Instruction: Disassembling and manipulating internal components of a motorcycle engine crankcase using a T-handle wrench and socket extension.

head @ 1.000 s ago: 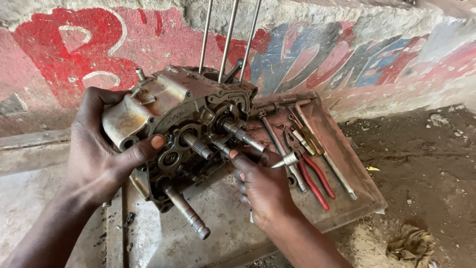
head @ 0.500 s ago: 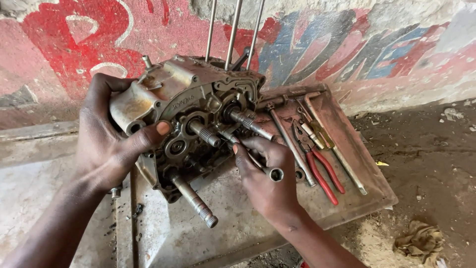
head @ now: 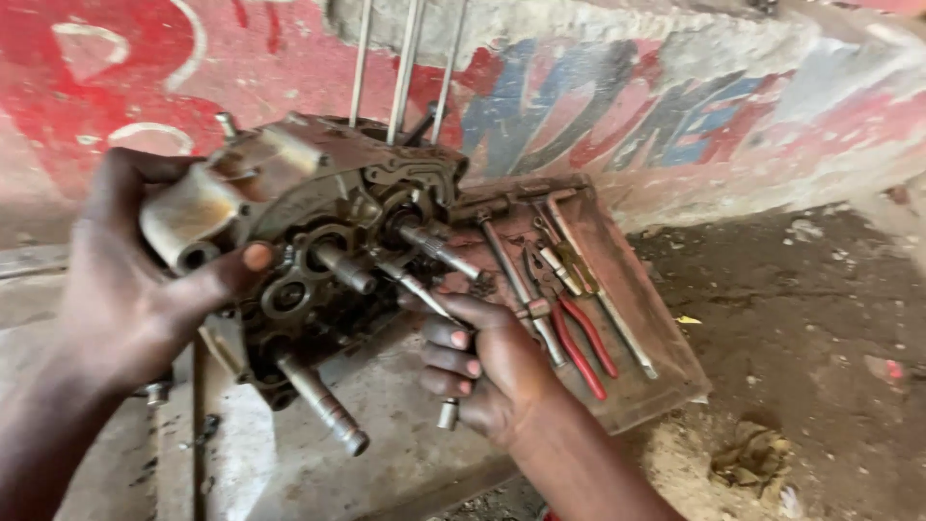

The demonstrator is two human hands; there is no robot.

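Note:
My left hand point(head: 130, 289) grips a greasy metal engine case point(head: 318, 241) by its left side, thumb across the front. Several shafts stick out of the case toward me, and three long studs rise from its top. My right hand point(head: 482, 362) is curled just below and right of the case around a small metal tool point(head: 447, 413), whose round end pokes out under the fingers. The index finger lies along a thin shaft point(head: 415, 287) coming out of the case.
A rusty flat tray point(head: 632, 289) to the right carries red-handled pliers point(head: 584, 342) and several wrenches and drivers. Underneath is a worn concrete slab point(head: 289, 453). A painted wall stands behind; dirt ground with scraps lies at the right.
My right hand has dropped from the shafts on the case's front to below them and closed around the small tool. The view has shifted right.

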